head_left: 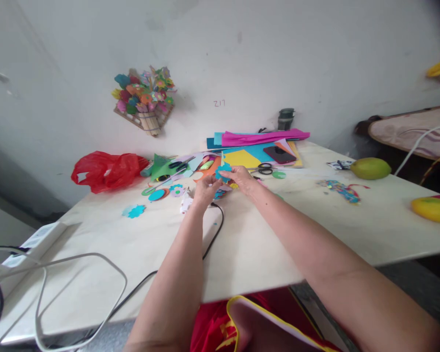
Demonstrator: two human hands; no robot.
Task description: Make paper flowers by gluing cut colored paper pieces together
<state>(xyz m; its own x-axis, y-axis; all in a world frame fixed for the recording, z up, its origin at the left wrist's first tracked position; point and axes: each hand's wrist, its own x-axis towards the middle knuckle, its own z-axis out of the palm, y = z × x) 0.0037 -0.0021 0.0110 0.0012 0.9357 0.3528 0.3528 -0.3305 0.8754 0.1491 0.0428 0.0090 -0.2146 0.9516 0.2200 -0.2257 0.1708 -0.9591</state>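
Observation:
A blue paper flower (pixel 223 169) with a scalloped edge is pinched between the fingers of my right hand (pixel 242 179). Close below its left edge, my left hand (pixel 204 191) has its thumb and fingers drawn together; what they hold, if anything, is too small to make out. Beside my left wrist lies a white object (pixel 186 201), partly hidden, and a black cord (pixel 220 229) runs from behind that wrist. More blue paper cut-outs lie under my hands. Farther left are a blue paper disc (pixel 157 195), a layered paper flower (pixel 176 190) and another blue scalloped cut-out (pixel 136 211).
Black-handled scissors (pixel 265 168) lie right of my hands, another pair (pixel 179 165) left. Coloured sheets (pixel 242 159) and a phone (pixel 279 154) sit behind. A red plastic bag (pixel 102 170), a power strip (pixel 40 237) with looping cables, and two mangoes (pixel 370 168) flank the table.

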